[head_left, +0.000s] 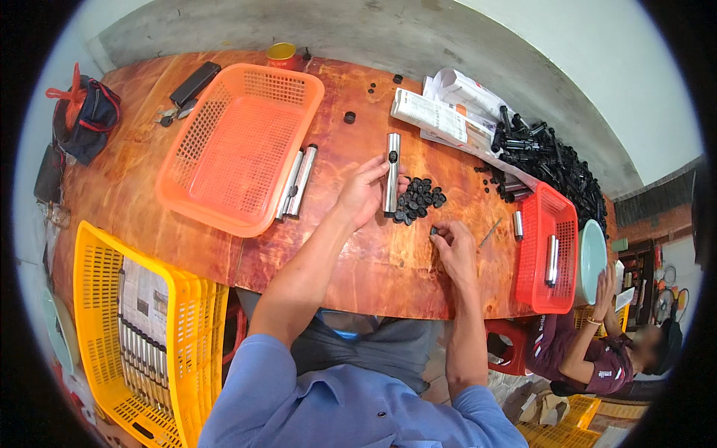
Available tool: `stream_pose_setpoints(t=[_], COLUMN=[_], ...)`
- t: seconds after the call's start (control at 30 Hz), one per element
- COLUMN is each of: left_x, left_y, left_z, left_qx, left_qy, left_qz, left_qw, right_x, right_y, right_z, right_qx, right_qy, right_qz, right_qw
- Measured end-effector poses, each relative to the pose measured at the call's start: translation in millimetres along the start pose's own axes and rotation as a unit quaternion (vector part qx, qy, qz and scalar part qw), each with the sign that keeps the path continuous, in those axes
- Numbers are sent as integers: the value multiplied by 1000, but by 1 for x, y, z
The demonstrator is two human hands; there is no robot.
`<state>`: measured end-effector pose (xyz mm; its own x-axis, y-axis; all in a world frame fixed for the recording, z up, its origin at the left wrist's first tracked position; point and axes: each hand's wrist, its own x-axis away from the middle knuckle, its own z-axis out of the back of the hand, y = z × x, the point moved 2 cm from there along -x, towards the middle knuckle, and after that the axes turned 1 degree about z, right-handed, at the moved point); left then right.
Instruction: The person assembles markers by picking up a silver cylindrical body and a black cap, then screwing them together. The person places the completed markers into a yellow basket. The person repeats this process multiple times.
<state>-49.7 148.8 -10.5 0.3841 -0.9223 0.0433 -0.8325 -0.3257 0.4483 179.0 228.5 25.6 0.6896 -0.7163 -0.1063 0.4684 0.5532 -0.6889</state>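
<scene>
My left hand (360,197) is closed around a shiny silver metal tube (392,187), which stands nearly upright in the picture with a round black piece on its upper half. Just right of the tube lies a pile of small round black caps (422,200) on the wooden table. Below that pile, my right hand (458,252) pinches a small black cap (434,231) between thumb and fingers. More silver tubes with black ends (302,181) lie left of my left hand, against an orange basket.
The orange basket (179,203) stands at left, stacked yellow crates (173,328) with tubes below it. At right are a red basket (529,276), a pale green basin (591,257) and a heap of black parts (556,160). Newspapers (437,119) lie behind. Another person (579,358) sits at far right.
</scene>
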Motion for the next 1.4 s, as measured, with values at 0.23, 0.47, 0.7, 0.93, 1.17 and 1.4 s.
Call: stream_pose_setpoints(t=[0.23,0.47,0.7,0.93,1.17,1.4], left_x=[13,23,27,28,30,29], left_y=[-3,-18,-25,-24,-28,-34], left_z=[-20,-33,-38,-41,-43,-42], left_qx=[-33,-76,-108,-126,-106,-139], left_qy=[-83,-157,-147,-140,-138,-123], left_qz=[54,125,125,123,122,89], left_qw=[995,977,975,974,977,979], right_x=[1,-15,-25,-23,-19,-16], right_y=[-4,-75,-71,-68,-63,-62], right_z=[4,26,12,8,6,1], right_qx=[61,-34,41,110,155,121], right_qy=[27,144,144,192,232,228], right_qz=[49,180,231,295,327,338], right_qw=[997,972,961,930,903,905])
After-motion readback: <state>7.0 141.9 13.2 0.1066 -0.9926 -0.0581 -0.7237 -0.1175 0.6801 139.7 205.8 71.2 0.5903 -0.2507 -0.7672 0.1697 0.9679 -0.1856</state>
